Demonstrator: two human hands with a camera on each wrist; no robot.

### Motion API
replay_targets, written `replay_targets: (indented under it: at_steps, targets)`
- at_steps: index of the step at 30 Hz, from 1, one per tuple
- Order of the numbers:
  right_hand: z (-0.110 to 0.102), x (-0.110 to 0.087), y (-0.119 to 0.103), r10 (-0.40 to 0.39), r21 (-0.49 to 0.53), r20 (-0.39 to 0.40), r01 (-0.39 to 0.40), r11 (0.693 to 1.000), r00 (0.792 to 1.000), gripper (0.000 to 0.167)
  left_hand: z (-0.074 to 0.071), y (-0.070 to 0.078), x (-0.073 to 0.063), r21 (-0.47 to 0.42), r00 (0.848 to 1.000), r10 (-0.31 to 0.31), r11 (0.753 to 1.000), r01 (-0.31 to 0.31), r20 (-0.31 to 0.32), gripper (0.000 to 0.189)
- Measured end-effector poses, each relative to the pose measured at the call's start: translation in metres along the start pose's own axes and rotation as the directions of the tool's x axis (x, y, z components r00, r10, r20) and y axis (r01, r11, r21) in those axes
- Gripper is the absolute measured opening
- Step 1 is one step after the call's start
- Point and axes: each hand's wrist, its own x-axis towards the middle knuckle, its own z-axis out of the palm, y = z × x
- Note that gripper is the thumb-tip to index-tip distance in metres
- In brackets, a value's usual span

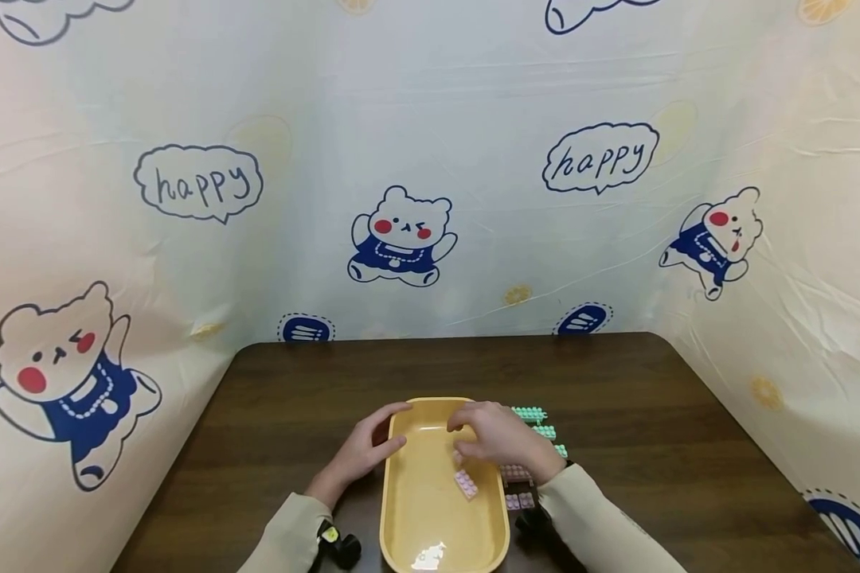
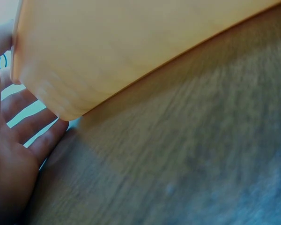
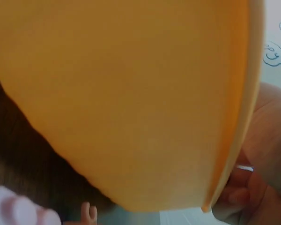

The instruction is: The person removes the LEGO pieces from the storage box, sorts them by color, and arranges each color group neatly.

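A long yellow tray (image 1: 419, 509) with rounded ends stands on the table. My left hand (image 1: 361, 446) holds its left side near the far end, thumb over the rim; the left wrist view shows the fingers (image 2: 25, 112) spread against the outer wall. My right hand (image 1: 498, 434) reaches over the right rim into the tray, fingers bent and thumb apart from them. Just below that thumb lies a pink piece (image 1: 458, 457), partly hidden. Nearer me on the tray floor is a pink studded toy brick (image 1: 466, 484). In the right wrist view, the tray wall hides most of the fingers.
Right of the tray, green studded bricks (image 1: 530, 415) and pink studded bricks (image 1: 519, 501) lie in rows, partly covered by the right arm. A pink brick (image 3: 18, 211) shows close in the right wrist view. The dark wooden table (image 1: 294, 382) meets a printed cloth backdrop.
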Motion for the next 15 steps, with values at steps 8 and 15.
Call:
replay_targets:
  at_steps: [8, 15]
  targets:
    - [-0.002, 0.002, -0.008, 0.089, -0.100, 0.069, -0.082, 0.992, 0.994, 0.022, 0.001, -0.015, 0.002, -0.005, 1.000, 0.022, 1.000, -0.022, -0.016, 0.050]
    - [0.000, 0.005, -0.009, 0.069, -0.014, 0.084, -0.068, 0.998, 0.994, 0.022, 0.000, -0.017, 0.001, -0.012, 1.000, 0.024, 1.000, -0.024, -0.012, 0.049]
